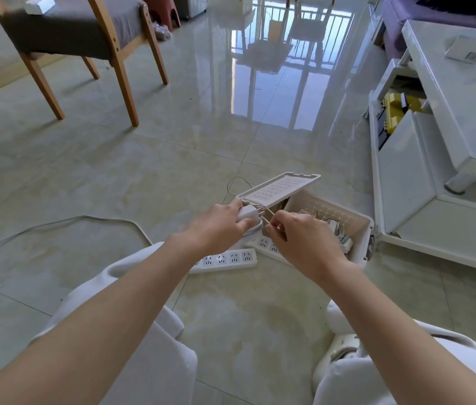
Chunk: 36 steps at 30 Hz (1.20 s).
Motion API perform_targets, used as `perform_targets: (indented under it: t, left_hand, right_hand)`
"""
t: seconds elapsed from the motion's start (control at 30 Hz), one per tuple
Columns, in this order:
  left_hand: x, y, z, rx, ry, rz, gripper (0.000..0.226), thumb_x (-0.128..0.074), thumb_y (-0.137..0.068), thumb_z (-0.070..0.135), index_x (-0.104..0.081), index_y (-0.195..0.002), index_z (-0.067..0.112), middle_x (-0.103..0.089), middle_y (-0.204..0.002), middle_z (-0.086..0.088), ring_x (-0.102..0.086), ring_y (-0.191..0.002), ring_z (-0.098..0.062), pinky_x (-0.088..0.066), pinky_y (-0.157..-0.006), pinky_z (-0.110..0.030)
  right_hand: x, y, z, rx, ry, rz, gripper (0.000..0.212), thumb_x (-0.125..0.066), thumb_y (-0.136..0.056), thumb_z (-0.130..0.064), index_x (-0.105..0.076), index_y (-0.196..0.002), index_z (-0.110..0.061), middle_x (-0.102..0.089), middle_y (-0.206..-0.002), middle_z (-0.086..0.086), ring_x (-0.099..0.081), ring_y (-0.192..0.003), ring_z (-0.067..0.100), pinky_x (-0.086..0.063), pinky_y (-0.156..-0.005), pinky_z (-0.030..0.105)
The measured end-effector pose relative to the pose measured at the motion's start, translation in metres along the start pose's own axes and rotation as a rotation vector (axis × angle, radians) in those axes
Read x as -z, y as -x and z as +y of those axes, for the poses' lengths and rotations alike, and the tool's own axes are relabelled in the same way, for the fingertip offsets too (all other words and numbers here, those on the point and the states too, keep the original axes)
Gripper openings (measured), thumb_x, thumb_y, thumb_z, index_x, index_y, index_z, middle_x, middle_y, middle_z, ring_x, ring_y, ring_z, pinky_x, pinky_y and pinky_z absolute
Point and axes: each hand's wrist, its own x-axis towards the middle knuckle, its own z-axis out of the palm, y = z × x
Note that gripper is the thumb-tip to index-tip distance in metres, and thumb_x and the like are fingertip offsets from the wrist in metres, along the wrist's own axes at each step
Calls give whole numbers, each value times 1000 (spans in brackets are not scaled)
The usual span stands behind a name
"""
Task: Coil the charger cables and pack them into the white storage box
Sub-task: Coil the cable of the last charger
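Beside the white storage box (361, 247), left hand (216, 226) grips the charger (247, 214), right hand (301, 239) pinches its cable end (266, 222): mid-coil, I'd say; tucking comes next.

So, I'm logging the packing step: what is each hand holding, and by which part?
Left-hand grip: the white charger, round its body. Right-hand grip: a thin tan strand, pinched near the charger's prongs.

This is a living room in a home. Glossy pale floor tiles (172, 147) mirror a balcony railing (292, 39) at the far middle. A wooden chair (120, 68) with a grey cushion stands far left and a purple sofa (403, 13) far right. A low white counter (447, 92) (its drawer (403, 162) pulled open) runs along the right.
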Motion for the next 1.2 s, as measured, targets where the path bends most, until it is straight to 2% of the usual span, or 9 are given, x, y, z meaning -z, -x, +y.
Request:
perform_targets:
  t: [0.3, 0.4, 0.53, 0.67, 0.73, 0.87, 1.03, 1.1, 1.2]
  left_hand:
    - [4, -5, -6, 29, -55, 336, 21, -42, -98, 26, -39, -108, 7, -60, -104, -19, -58, -91, -38, -40, -69, -37]
    - [9, -8, -8, 81, 51, 405, 23, -42, -99, 24, -38, -112, 6, -59, -107, -21, -57, -91, -39, -39, -69, -36]
    - [0, -6, -2, 21, 103, 448, 28, -39, -100, 30, -36, -110, 4, -50, -111, -16, -52, -97, -34, -36, -73, -36]
    - [-5, -10, 3, -65, 323, 570, 22, -41, -99, 31, -32, -100, 11, -46, -102, -9, -50, -84, -28, -35, -66, -33]
    - [-2, -12, 5, -56, 519, 535, 26, -43, -98, 34, -33, -99, 10, -51, -96, -12, -53, -78, -28, -40, -63, -35]
    - [0, -11, 13, 45, 961, 325, 28, -37, -101, 35, -35, -103, 7, -56, -80, -13, -56, -57, -25, -47, -46, -28]
    - [9, -1, 24, 132, 1509, 79, 34, -28, -104, 27, -50, -104, 1, -59, -68, -13, -56, -47, -18, -47, -46, -26]
    - [14, 2, 25, 152, 1614, -6, 36, -29, -102, 26, -55, -94, 2, -58, -69, -14, -55, -48, -19, -46, -47, -26]
    - [19, 4, 23, 119, 1541, -151, 36, -34, -99, 28, -58, -93, 2, -59, -71, -16, -54, -50, -21, -45, -44, -24]
  right_hand:
    - [-3, 13, -10, 23, -57, -20, 28, -39, -97, -35, -59, -98, -17, -67, -84, 3, -63, -80, 24, -40, -65, 31]
    - [-5, 19, -18, 126, -198, 2, 27, -35, -99, -28, -58, -107, -16, -70, -86, 5, -64, -75, 29, -45, -63, 33]
    - [-9, 24, -28, 266, -250, -104, 34, -26, -99, -30, -48, -122, -16, -68, -80, 5, -62, -71, 30, -49, -66, 39]
    - [-10, 35, -39, 419, -298, -179, 17, -14, -94, -34, -29, -101, -29, -65, -76, 3, -57, -63, 30, -47, -62, 40]
    - [-8, 39, -44, 398, -403, -195, 7, -22, -99, -26, -27, -100, -31, -62, -73, 0, -52, -59, 28, -45, -60, 38]
    - [-11, 36, -40, 351, -399, -204, 22, -27, -101, -24, -44, -116, -23, -49, -74, -13, -53, -69, 20, -40, -66, 29]
    - [-23, 34, -29, 271, -304, -324, 26, -30, -101, -24, -50, -117, -18, -66, -88, 2, -57, -80, 24, -44, -70, 35]
    - [-26, 31, -26, 241, -296, -357, 24, -32, -101, -24, -52, -111, -18, -65, -86, 4, -57, -79, 26, -46, -70, 38]
    - [-26, 23, -16, 226, -219, -377, 22, -34, -100, -23, -56, -103, -18, -64, -92, 4, -57, -85, 28, -42, -69, 34]
